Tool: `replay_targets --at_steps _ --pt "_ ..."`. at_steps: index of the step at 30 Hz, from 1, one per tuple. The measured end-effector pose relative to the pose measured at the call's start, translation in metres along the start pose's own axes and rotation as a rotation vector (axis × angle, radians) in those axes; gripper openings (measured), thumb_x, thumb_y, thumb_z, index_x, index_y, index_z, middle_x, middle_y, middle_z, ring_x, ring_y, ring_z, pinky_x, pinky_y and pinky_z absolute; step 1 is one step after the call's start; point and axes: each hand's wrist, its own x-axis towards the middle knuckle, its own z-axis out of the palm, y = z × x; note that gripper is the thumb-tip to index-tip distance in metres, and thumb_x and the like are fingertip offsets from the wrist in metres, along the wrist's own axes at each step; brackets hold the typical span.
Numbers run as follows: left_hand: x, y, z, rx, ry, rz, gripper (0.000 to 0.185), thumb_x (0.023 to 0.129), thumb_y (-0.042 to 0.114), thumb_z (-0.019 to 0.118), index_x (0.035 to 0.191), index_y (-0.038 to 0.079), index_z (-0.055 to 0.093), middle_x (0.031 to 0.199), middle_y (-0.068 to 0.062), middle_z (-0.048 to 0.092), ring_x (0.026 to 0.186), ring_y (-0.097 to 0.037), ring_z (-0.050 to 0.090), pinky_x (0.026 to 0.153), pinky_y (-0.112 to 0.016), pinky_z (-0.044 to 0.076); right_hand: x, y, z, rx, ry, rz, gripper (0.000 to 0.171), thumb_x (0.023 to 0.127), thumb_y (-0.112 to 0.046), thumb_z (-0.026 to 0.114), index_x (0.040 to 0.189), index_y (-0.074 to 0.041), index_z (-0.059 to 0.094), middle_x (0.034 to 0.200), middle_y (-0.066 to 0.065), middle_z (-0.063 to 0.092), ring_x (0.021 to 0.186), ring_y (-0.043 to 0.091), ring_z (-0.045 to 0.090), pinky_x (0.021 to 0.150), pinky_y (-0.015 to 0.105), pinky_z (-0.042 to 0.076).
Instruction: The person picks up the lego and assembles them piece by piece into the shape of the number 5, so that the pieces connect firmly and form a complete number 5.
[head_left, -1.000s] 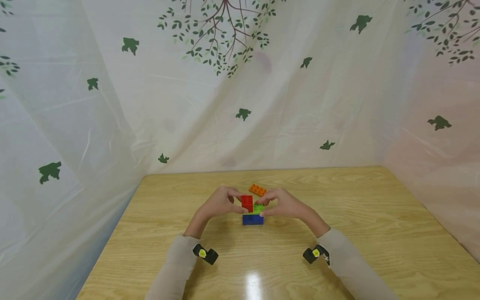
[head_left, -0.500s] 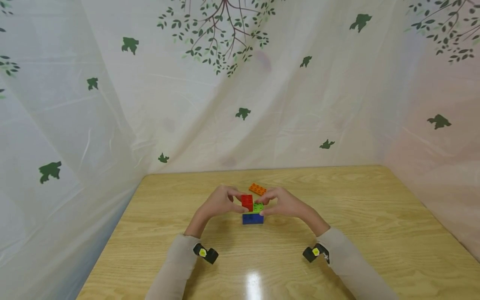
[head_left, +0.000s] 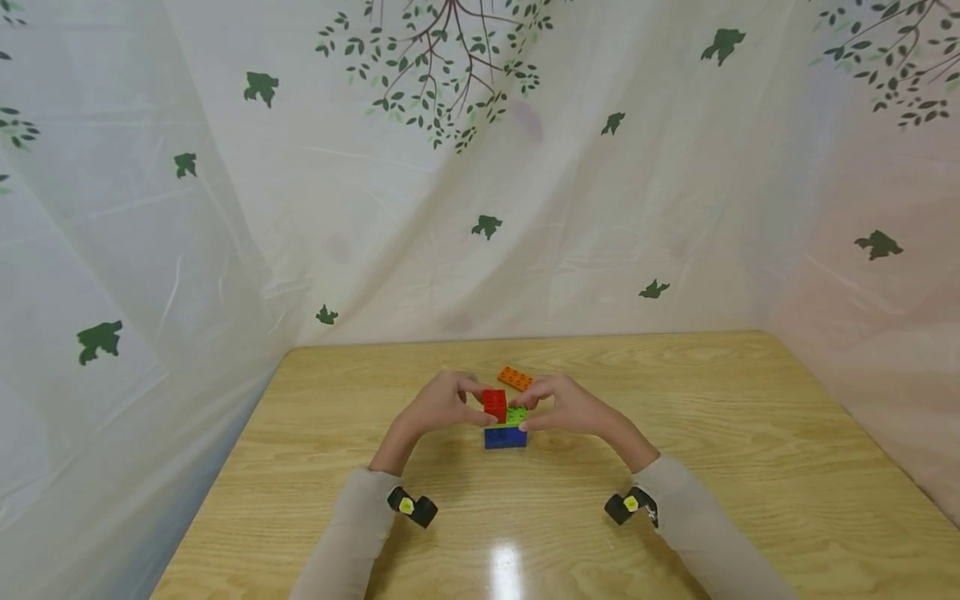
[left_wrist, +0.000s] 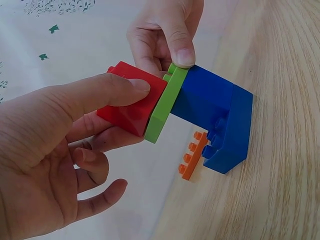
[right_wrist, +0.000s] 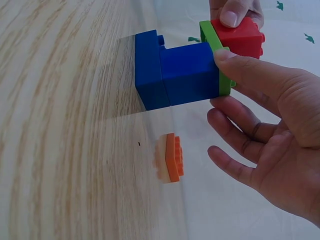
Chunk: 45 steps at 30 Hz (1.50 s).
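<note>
On table [head_left: 675,500]: one brick stack, one loose orange plate [head_left: 515,379] just behind stack.
Stack count: one blue brick [head_left: 506,437], one green plate [head_left: 516,416], one red brick [head_left: 493,404].
Left hand [head_left: 438,406]: pinches red brick.
Right hand [head_left: 572,407]: pinches green plate edge.

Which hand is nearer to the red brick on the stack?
Left. The left hand pinches the red brick between thumb and fingers. The right hand grips the green plate under it, beside the brick; whether it touches the brick I cannot tell.
</note>
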Motion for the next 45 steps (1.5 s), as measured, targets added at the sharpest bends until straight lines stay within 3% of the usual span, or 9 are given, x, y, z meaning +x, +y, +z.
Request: replay_targets --at_steps 6,9,12,18,25,31,45 --pt "-0.001 0.003 0.000 0.021 0.016 -0.008 0.024 0.080 0.024 0.087 0.101 0.013 0.082 0.084 -0.009 0.069 0.066 -0.010 0.042 0.058 -0.021 0.033 0.000 0.000 0.000 0.000 -0.001 0.001 0.030 0.087 -0.020 0.082 0.114 -0.008 0.077 0.106 0.005 0.073 0.094 0.018 0.059 0.089 0.055 0.052" --pt "-0.001 0.004 0.001 0.027 0.024 -0.015 0.024 0.080 0.025 0.087 0.101 0.014 0.083 0.080 -0.004 0.066 0.066 -0.010 0.041 0.057 -0.021 0.032 0.000 0.001 0.000 -0.002 0.001 0.003 0.030 0.087 -0.021 0.082 0.114 -0.008 0.078 0.105 0.005 0.073 0.093 0.016 0.059 0.089 0.056 0.052" --pt "-0.002 0.005 0.001 0.017 0.029 -0.015 0.026 0.079 0.025 0.087 0.102 0.013 0.082 0.079 -0.003 0.066 0.066 -0.010 0.041 0.057 -0.022 0.031 0.000 0.002 0.000 -0.004 0.003 0.003 0.030 0.087 -0.021 0.082 0.114 -0.008 0.078 0.105 0.004 0.073 0.093 0.016 0.059 0.089 0.056 0.052" --pt "-0.002 0.004 0.000 0.004 0.014 -0.026 0.027 0.080 0.025 0.087 0.104 0.013 0.082 0.092 -0.014 0.073 0.068 -0.011 0.043 0.059 -0.022 0.032 0.000 0.004 0.002 -0.010 0.006 -0.006 0.031 0.087 -0.023 0.082 0.114 -0.009 0.078 0.106 0.004 0.073 0.094 0.017 0.060 0.088 0.056 0.052" --pt "-0.001 0.002 0.001 0.020 0.012 -0.015 0.028 0.080 0.025 0.087 0.104 0.013 0.082 0.086 -0.012 0.070 0.064 -0.009 0.041 0.055 -0.020 0.034 -0.001 0.003 0.001 -0.009 0.009 0.004 0.030 0.087 -0.023 0.082 0.114 -0.010 0.078 0.106 0.004 0.073 0.094 0.018 0.060 0.088 0.054 0.052" --pt "-0.001 -0.003 0.002 -0.019 0.010 -0.007 0.029 0.080 0.023 0.087 0.106 0.011 0.081 0.090 -0.019 0.071 0.065 -0.010 0.041 0.056 -0.020 0.034 -0.002 0.003 0.001 -0.011 0.009 -0.003 0.031 0.087 -0.023 0.082 0.114 -0.009 0.078 0.104 0.004 0.072 0.095 0.027 0.061 0.088 0.055 0.052" --pt "-0.001 -0.008 0.004 -0.085 0.020 0.018 0.027 0.080 0.019 0.087 0.105 0.010 0.081 0.091 -0.020 0.070 0.063 -0.009 0.040 0.056 -0.020 0.033 -0.001 -0.001 -0.001 -0.048 -0.007 0.009 0.033 0.087 -0.024 0.082 0.116 -0.010 0.076 0.106 0.002 0.071 0.095 0.019 0.060 0.089 0.050 0.053"
